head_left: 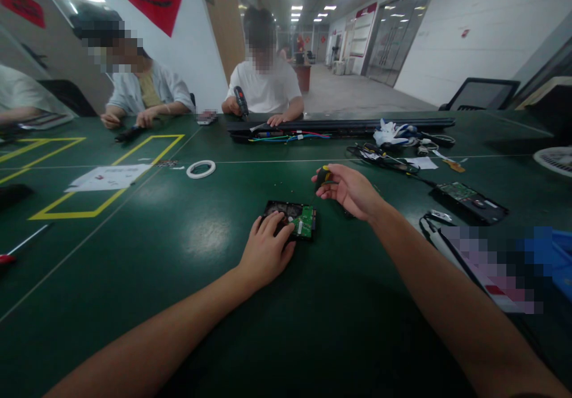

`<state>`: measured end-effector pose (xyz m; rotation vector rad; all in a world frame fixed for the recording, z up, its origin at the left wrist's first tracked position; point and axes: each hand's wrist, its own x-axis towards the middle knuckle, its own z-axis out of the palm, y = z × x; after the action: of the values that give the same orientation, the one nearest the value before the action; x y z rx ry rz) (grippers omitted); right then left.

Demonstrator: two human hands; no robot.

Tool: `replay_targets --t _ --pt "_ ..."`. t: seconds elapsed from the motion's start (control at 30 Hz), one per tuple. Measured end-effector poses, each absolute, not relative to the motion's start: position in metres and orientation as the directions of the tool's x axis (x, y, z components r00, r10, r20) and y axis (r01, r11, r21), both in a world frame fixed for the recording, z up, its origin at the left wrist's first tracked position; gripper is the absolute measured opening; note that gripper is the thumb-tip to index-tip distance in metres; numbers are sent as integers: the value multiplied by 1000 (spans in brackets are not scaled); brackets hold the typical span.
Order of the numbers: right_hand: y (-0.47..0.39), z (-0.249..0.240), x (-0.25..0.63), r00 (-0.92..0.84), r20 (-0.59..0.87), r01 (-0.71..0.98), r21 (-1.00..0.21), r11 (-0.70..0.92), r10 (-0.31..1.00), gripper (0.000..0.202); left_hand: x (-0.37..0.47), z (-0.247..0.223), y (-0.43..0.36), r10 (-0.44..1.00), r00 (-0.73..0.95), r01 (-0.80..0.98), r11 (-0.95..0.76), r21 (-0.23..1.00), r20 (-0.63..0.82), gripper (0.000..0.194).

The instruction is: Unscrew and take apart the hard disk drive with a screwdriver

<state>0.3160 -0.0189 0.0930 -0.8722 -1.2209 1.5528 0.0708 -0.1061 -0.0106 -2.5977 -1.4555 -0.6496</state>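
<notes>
A hard drive point(304, 221) with a green circuit board facing up lies on the green table in front of me. My left hand point(268, 246) holds it against the table, fingers across its top and thumb at the near edge. Raised just beyond the drive's right side, my right hand point(346, 189) is closed around a screwdriver point(322, 177) with a black and yellow handle. Its shaft is too thin and dark to make out clearly, so I cannot tell whether the tip touches the drive. A small dark object point(345, 210) is partly hidden under my right hand.
To the right lie another hard drive point(469, 201), black cables point(379, 155) and white-blue gloves point(393, 133). A tape roll point(201, 169), paper point(109, 177) and a red-handled screwdriver point(27, 240) are leftward. Across the table, a person point(268, 82) holds a power driver point(241, 100) beside long black bars point(339, 127).
</notes>
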Motion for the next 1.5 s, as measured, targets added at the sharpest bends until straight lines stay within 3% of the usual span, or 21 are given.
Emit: replay_targets --t 0.37,0.63,1.5 --pt "-20 97 318 -289 31 -158 -987 -15 957 26 71 -11 -106 793 455 830 -542 131 405 36" --pt "-23 99 317 -257 34 -180 -983 -14 966 16 71 -11 -106 792 456 835 -539 112 406 36" --pt "-22 97 315 -288 54 -215 -977 -10 956 17 71 -12 -106 794 449 832 -539 131 410 36"
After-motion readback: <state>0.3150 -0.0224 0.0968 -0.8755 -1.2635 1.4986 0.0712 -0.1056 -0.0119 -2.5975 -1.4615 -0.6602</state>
